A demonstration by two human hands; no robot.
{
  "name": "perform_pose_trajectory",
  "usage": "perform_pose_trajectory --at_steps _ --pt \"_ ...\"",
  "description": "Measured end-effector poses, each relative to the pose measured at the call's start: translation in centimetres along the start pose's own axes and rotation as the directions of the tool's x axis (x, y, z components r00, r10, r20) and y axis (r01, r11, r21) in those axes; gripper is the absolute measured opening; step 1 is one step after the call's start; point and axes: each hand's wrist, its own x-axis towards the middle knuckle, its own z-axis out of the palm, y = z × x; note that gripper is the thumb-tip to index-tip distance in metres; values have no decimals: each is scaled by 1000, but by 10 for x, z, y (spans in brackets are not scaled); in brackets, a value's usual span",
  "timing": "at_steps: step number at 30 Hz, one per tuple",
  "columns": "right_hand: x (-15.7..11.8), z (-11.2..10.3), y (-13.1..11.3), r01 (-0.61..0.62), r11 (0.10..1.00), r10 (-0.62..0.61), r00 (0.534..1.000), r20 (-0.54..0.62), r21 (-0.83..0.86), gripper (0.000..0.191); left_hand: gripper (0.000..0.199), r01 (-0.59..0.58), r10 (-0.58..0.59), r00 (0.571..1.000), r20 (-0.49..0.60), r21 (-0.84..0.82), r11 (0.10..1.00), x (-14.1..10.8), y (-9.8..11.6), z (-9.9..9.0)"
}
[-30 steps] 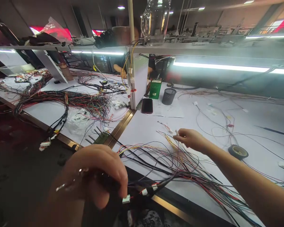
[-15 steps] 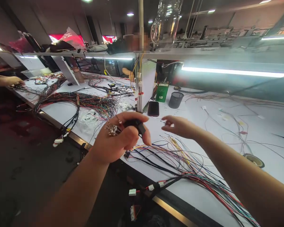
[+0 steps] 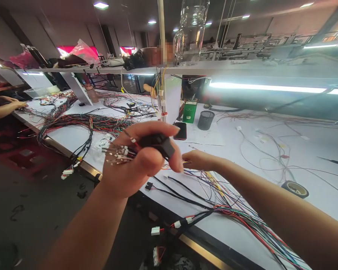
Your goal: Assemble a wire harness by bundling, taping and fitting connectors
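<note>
My left hand (image 3: 141,157) is closed around a black connector (image 3: 157,144) and a bunch of thin wires whose metal terminals (image 3: 119,153) stick out toward the wrist side. Just right of it, my right hand (image 3: 195,160) reaches over the loose wire ends; its fingertips are partly hidden behind my left hand, so what they hold cannot be made out. Below both hands a wire harness (image 3: 228,210) with red, green, black and yellow wires runs along the white table (image 3: 242,234) toward the lower right. A small black plug (image 3: 148,186) lies near the table edge.
Behind stand a green box (image 3: 189,111), a black mesh cup (image 3: 205,120) and a phone (image 3: 180,131). A tape roll (image 3: 295,189) lies at right. More harnesses (image 3: 92,122) cover the left, where another person's hands (image 3: 7,106) work. White connectors (image 3: 155,230) hang over the front edge.
My right hand has moved down and left, close to my left hand and over the wires. My left hand appears slightly turned, showing more terminals. The view has shifted a little.
</note>
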Motion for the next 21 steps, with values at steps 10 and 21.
perform_pose_trajectory --at_steps 10,21 --pt "-88 -19 44 -199 923 244 964 -103 329 56 29 166 -198 916 -348 -118 979 21 -70 -48" --pt "-203 13 21 -407 909 401 797 -451 88 35 17 208 -345 763 -547 -298 932 31 -115 -102"
